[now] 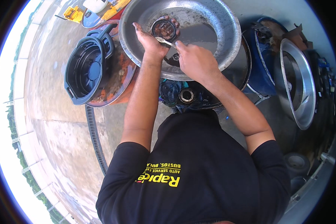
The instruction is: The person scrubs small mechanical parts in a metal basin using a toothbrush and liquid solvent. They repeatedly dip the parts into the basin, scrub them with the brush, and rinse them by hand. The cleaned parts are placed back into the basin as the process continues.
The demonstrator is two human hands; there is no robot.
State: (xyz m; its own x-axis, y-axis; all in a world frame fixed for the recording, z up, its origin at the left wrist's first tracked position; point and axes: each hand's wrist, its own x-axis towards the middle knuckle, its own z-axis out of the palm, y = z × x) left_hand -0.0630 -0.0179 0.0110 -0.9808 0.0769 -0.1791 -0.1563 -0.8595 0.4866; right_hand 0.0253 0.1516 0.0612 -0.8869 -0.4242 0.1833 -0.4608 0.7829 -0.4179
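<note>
Over a large metal basin (230,37), my left hand (153,44) is turned palm up with its thumb stretched out. Its fingers curl behind a round black-rimmed part (164,30), whose inside looks wet and reddish brown. My right hand (198,61) is closed round the thin handle of a small toothbrush-like tool (162,40). The tool's pale head lies at the near edge of the round part, beside my left palm. Grime darkens my left fingertips. Below my hands, murky dark liquid fills the basin's bottom, and a dark object (173,59) shows there, partly hidden.
Left of the basin, a black drain pan (84,71) rests on an orange drum (117,89). Blue drums (260,71) and a tilted metal basin (308,93) stand at the right. A dark container with a round opening (186,96) sits between me and the basin.
</note>
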